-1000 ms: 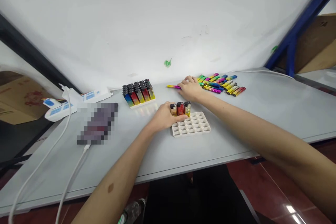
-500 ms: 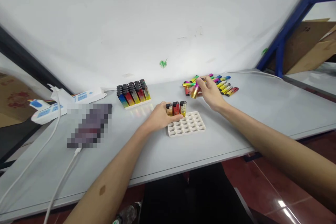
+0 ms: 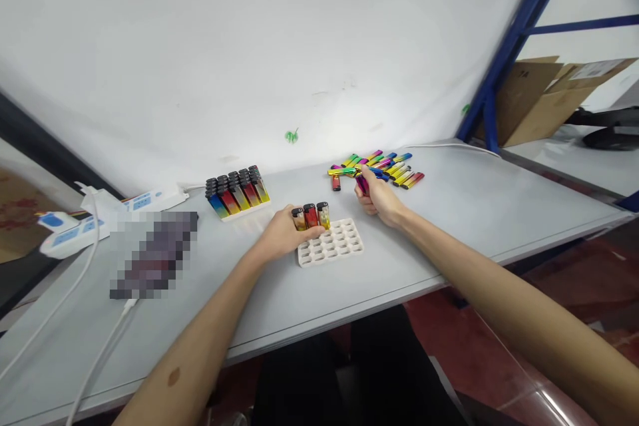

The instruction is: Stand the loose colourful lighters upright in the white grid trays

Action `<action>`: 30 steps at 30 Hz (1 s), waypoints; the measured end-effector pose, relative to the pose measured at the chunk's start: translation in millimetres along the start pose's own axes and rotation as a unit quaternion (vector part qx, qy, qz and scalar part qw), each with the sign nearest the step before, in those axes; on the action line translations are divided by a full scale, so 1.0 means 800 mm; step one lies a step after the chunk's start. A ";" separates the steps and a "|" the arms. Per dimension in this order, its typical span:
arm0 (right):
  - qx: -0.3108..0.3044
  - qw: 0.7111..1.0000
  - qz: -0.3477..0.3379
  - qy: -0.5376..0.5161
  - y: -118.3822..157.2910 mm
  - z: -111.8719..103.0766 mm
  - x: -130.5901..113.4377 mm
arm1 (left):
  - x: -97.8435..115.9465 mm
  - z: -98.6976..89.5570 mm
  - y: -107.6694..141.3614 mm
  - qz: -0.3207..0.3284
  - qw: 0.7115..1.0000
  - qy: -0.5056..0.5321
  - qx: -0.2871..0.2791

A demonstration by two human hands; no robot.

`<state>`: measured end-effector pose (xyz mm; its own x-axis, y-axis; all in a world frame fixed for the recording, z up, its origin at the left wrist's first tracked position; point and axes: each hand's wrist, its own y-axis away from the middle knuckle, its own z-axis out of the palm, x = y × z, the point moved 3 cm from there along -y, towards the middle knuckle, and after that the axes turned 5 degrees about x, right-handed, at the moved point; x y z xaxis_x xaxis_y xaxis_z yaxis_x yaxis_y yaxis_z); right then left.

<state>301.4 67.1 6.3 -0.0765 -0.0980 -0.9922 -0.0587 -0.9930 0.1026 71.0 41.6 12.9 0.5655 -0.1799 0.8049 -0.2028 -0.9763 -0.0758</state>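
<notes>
My left hand [image 3: 285, 234] is at the white tray [image 3: 339, 247] with its rows of slots. Its thumb lies across the front of three lighters standing at the tray's back left: an orange-tinted lighter [image 3: 298, 219], a red lighter [image 3: 310, 215] and a yellow-clear lighter [image 3: 324, 215]. The fingers behind them are mostly hidden. Right of and beyond the tray, my right hand [image 3: 380, 198] is closed around a purple lighter [image 3: 361, 182], partly covered by the fingers. Just behind that hand, a pile of shiny coloured lighters [image 3: 399, 173] lies on the table, with a red lighter [image 3: 336, 182] at its left.
A full tray of black-topped lighters [image 3: 238, 192] stands left of my hands. Further left are a blurred-out dark device [image 3: 154, 254] on a cable and white power strips [image 3: 74, 234]. A wall backs the table [image 3: 279, 313]; cardboard boxes [image 3: 532, 103] are at right.
The view has swung right, so everything sits further left. My right hand has come slightly lower with its lighter, which has turned, hiding the gold end. The left hand stays at the tray.
</notes>
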 end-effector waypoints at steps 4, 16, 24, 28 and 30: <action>0.001 1.000 -0.004 -0.007 0.000 -0.001 -0.001 | 0.004 -0.002 0.003 0.000 1.000 -0.007 0.005; 0.010 1.000 0.000 -0.012 -0.003 0.000 0.001 | 0.004 -0.003 0.004 -0.007 1.000 -0.022 0.018; 0.005 1.000 -0.028 0.008 -0.006 0.000 0.005 | 0.005 -0.001 0.004 -0.004 1.000 -0.024 0.005; 0.006 0.998 -0.053 0.022 -0.007 0.000 0.005 | 0.004 -0.002 0.004 -0.011 1.000 -0.024 0.012; 0.007 0.998 -0.053 0.027 -0.006 0.000 0.006 | 0.002 -0.002 0.004 -0.012 0.999 -0.031 0.017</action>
<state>301.2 71.6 1.1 -0.0155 0.0038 -0.9999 -0.0783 -0.9969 -0.0026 69.8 38.6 15.4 0.6179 -0.1633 0.7691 -0.1620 -0.9836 -0.0786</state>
